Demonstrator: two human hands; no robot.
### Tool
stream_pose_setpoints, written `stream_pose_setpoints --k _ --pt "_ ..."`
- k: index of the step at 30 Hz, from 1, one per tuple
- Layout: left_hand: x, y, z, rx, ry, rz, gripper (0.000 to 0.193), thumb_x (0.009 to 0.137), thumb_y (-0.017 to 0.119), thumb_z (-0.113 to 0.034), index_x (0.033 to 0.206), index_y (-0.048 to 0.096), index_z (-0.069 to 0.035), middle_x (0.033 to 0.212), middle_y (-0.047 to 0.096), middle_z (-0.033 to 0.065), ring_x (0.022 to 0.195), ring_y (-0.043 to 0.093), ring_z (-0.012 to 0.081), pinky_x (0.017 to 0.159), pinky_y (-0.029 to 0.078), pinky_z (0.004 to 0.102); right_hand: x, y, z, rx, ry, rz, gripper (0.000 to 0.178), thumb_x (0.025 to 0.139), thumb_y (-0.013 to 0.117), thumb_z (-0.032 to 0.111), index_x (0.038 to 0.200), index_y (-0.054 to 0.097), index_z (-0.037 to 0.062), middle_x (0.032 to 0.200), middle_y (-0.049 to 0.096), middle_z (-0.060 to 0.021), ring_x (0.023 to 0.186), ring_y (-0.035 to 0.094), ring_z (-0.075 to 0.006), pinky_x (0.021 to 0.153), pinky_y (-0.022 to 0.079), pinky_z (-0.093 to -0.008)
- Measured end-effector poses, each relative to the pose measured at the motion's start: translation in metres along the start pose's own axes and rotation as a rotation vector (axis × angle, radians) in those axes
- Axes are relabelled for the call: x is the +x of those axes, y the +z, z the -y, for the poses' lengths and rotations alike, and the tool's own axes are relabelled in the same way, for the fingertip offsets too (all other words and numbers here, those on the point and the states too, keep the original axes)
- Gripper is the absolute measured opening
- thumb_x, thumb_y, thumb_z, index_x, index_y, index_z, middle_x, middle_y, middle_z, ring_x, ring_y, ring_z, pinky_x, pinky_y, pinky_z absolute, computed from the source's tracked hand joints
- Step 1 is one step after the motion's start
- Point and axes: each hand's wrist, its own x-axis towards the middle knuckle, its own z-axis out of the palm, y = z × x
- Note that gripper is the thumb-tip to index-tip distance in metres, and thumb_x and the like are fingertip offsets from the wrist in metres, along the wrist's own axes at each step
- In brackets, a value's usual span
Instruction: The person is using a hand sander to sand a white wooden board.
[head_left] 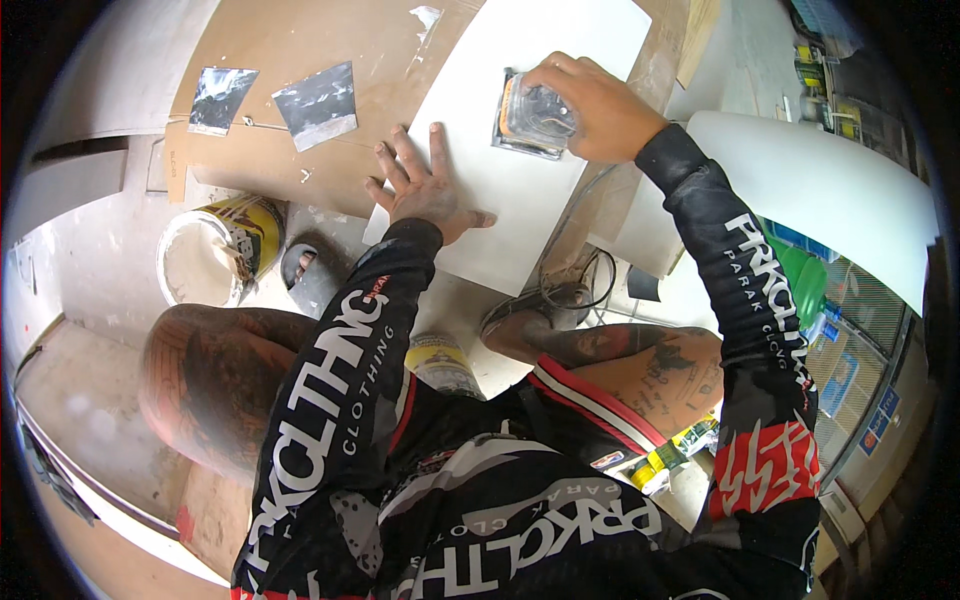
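Observation:
A long white panel lies before me on top of brown cardboard. Flat on its left part rests my left hand, fingers spread and holding nothing. My right hand is wrapped round the body of a small electric sander. The sander's square base sits on the panel, towards its right edge; my palm and fingers hide part of the housing. A dark cord runs down beside the panel towards my foot.
Two dark square sheets, perhaps sandpaper, lie on the cardboard at left. A yellow bucket with a whitish inside stands below them. Another white curved panel lies at right. A green container stands beyond my right arm.

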Motion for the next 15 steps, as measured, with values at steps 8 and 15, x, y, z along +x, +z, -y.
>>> stream_pose_setpoints --k 8,15 --pt "0.0 0.0 -0.001 -0.002 0.003 -0.009 0.156 0.06 0.087 -0.074 0.165 -0.013 -0.016 0.166 -0.01 0.037 0.153 -0.007 0.0598 0.111 0.012 0.0802 0.006 -0.001 -0.006 0.009 0.004 -0.011 0.069 0.068 0.076 -0.001 0.131 0.057 0.019 0.121 0.06 -0.0075 0.11 0.06 -0.037 0.097 0.053 -0.0448" --pt "0.001 0.004 0.001 0.01 0.011 -0.036 0.157 0.059 0.088 -0.074 0.165 -0.012 -0.016 0.166 -0.009 0.0374 0.153 -0.005 0.0604 0.11 0.013 0.0807 -0.006 -0.001 0.001 0.002 0.028 0.006 0.069 0.068 0.075 -0.001 0.132 0.057 0.0183 0.121 0.06 -0.0073 0.111 0.06 -0.037 0.097 0.053 -0.0452"
